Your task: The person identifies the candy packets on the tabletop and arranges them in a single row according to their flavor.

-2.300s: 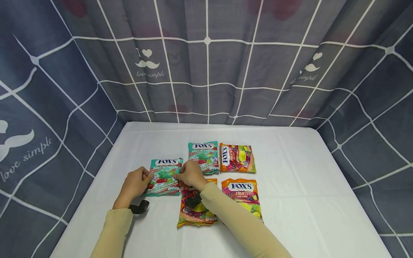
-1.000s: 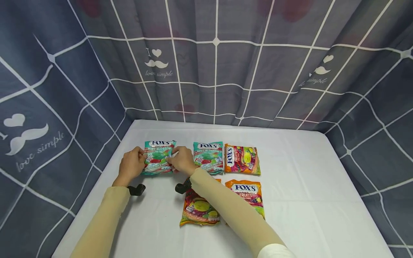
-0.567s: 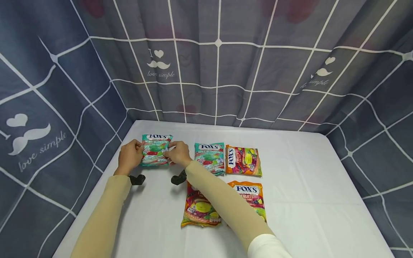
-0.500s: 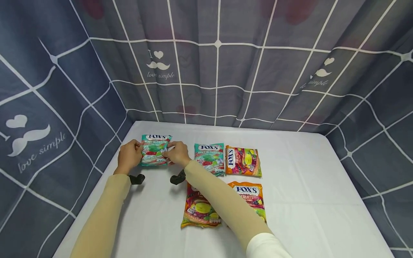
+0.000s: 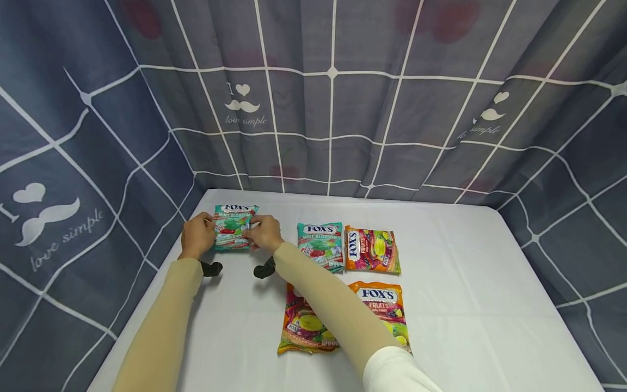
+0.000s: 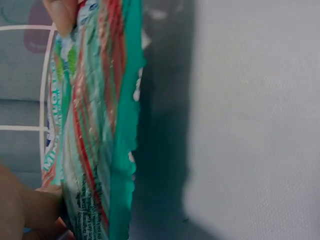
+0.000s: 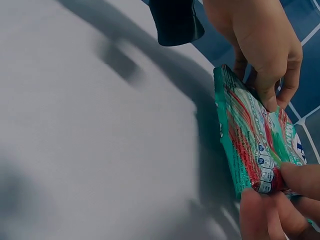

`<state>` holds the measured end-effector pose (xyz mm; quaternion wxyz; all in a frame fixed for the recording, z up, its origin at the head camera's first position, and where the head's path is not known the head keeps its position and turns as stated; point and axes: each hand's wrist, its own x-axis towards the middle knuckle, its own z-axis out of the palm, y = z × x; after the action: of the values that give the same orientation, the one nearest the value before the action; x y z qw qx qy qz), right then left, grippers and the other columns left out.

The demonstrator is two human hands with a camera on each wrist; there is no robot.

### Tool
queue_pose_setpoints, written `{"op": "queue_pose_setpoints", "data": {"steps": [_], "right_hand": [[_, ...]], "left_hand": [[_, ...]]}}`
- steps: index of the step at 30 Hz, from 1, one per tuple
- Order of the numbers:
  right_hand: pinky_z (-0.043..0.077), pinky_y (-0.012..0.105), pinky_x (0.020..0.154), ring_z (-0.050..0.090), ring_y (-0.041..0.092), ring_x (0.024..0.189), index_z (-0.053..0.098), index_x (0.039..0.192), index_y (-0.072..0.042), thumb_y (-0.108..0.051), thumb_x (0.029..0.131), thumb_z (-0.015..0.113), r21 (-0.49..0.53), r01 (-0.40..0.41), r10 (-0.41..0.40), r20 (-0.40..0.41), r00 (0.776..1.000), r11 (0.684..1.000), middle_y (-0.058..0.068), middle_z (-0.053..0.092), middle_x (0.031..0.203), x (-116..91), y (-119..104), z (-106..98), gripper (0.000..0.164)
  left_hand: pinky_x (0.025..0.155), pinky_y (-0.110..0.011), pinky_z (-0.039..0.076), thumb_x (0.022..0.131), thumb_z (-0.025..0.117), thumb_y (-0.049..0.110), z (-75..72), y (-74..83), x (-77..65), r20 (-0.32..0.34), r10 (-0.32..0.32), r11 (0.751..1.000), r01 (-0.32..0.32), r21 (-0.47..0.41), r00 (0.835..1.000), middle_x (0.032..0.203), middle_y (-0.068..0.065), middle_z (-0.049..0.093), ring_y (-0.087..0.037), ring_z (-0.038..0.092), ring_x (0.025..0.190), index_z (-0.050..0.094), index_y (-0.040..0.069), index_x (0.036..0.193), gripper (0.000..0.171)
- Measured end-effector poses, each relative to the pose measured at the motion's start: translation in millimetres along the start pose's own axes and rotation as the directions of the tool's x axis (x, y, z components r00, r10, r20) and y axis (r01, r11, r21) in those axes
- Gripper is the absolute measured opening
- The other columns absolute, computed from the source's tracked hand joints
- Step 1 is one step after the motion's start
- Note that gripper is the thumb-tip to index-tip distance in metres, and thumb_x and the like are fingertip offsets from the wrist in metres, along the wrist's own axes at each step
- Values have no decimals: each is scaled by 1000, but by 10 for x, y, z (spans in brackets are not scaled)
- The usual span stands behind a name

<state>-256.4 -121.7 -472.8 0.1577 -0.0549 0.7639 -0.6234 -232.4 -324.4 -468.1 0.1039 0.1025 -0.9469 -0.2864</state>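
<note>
Both my hands hold a teal mint candy bag (image 5: 230,227) near the back left of the table. My left hand (image 5: 198,235) pinches its left edge, and my right hand (image 5: 266,233) pinches its right edge. Close up in the left wrist view, the candy bag (image 6: 95,125) is tilted above its shadow. The right wrist view has the same bag (image 7: 252,132) between the fingers of both hands. Whether its lower edge touches the cloth, I cannot tell. To the right of my right hand lies a second teal mint candy bag (image 5: 320,245).
An orange fruit candy bag (image 5: 372,249) lies sideways beside the second mint bag. Nearer, two more fruit candy bags, one left (image 5: 303,326) and one right (image 5: 384,305), are partly covered by my right sleeve (image 5: 338,305). Grey checked curtains (image 5: 303,109) enclose the white table (image 5: 470,294).
Both hands have carried the mint candy bag away from beside the other bags to the back left. Over the last half second it has barely moved, while the head view has shifted slightly.
</note>
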Motion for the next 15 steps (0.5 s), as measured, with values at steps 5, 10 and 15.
{"op": "queue_pose_setpoints", "data": {"steps": [5,10,15], "right_hand": [[64,39,68,79,38,81,60,151,5,-1,98,81,-43,13,-12,32,999,999,5,75,81,31,-71,55,57],[64,38,68,79,35,77,60,151,6,0,97,82,-77,26,-22,43,999,997,8,75,83,78,-78,138,59],[56,23,67,73,18,68,65,148,2,-5,95,86,-186,8,-7,5,1000,983,0,73,82,145,-4,219,57]], "left_hand": [[82,-58,52,112,54,8,3,-51,80,-29,-43,999,43,-9,999,112,-28,71,-46,67,99,65,-6,127,23],[87,-59,50,111,54,8,20,-140,126,-40,-80,996,79,-32,996,114,-28,70,-47,64,106,66,-6,126,24],[88,-59,50,111,54,10,71,-223,130,-23,-109,994,109,-31,994,113,-28,70,-47,63,108,67,-6,126,25]]}}
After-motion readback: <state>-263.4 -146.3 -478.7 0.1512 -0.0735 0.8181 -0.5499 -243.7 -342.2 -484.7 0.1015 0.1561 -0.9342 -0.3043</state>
